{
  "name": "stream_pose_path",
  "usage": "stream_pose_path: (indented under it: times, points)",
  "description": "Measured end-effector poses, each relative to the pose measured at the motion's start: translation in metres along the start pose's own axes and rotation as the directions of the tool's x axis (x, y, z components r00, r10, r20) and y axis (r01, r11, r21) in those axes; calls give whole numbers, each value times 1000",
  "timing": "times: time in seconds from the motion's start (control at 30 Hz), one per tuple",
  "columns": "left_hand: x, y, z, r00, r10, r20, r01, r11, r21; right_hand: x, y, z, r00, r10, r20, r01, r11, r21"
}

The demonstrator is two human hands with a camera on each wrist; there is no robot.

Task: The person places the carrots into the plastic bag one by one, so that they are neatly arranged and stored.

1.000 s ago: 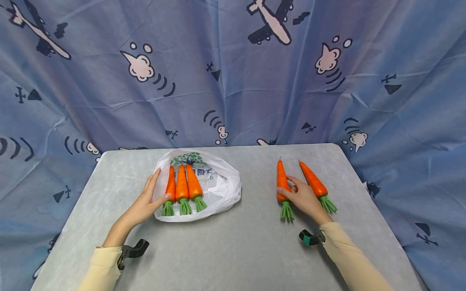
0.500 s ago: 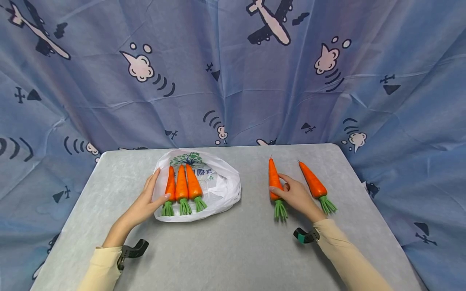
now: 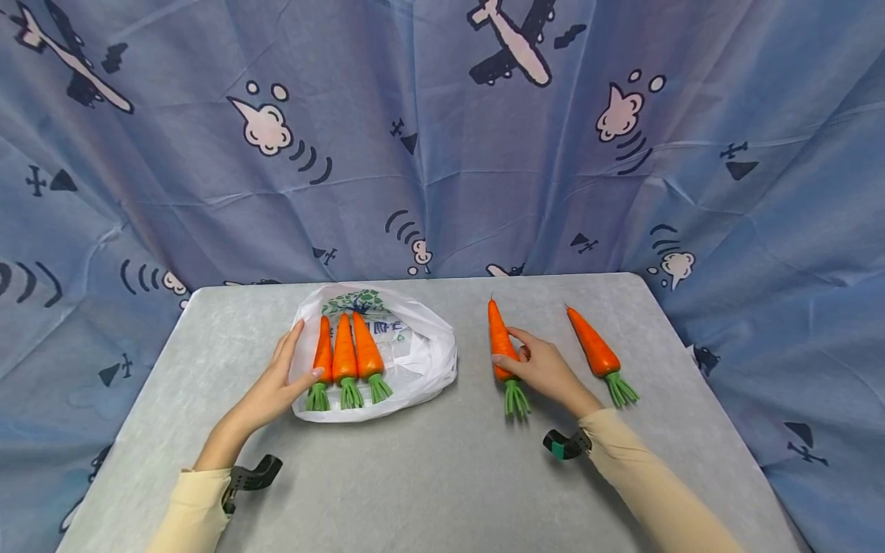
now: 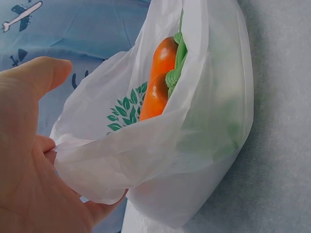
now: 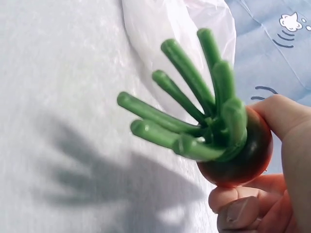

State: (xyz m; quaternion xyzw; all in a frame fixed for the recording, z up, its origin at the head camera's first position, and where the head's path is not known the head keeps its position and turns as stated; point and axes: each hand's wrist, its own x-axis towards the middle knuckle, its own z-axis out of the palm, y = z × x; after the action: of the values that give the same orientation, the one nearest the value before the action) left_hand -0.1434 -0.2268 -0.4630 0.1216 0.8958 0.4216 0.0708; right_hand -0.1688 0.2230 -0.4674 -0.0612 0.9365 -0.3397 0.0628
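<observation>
In the head view a white plastic bag (image 3: 422, 372) lies with its mouth toward me, and 3 carrots (image 3: 346, 357) with green stem tops rest side by side in it. My left hand (image 3: 276, 388) touches the bag's left edge, fingers extended, thumb apart over the rim. The left wrist view shows the fingers against the bag's wall (image 4: 116, 160), partly hidden by it. My right hand (image 3: 546, 372) holds a carrot (image 3: 501, 334) between thumb and fingers, tip pointing away. Its green stems (image 5: 184, 121) cast a shadow on the table in the right wrist view.
Another carrot (image 3: 593, 342) lies slanted on the grey table (image 3: 429, 476), right of my right hand. A blue curtain (image 3: 442, 138) with printed planes hangs behind the table's far edge. Dark wrist straps (image 3: 256, 472) sit on both wrists.
My right hand has moved left with the carrot in it, toward the bag and away from the carrot lying on the right. The left hand and the bag have stayed in place.
</observation>
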Motion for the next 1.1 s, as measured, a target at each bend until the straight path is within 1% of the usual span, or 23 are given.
stream_pose_path:
  times: [0.2, 0.57, 0.83, 1.1]
  points:
    - [0, 0, 0, 1000, 2, -1, -2, 1000, -2, 3, -11, 4, 1000, -9, 21, 9, 1000, 14]
    - [2, -1, 1, 1000, 9, 5, -9, 1000, 2, 8, -28, 7, 997, -48, 60, 46, 999, 26]
    - [2, -2, 2, 1000, 18, 8, -18, 1000, -2, 15, -44, 11, 994, -65, 85, 61, 997, 49]
    - [2, -2, 1, 1000, 17, 7, -17, 1000, 3, 22, -58, 16, 988, -110, 109, 106, 994, 41]
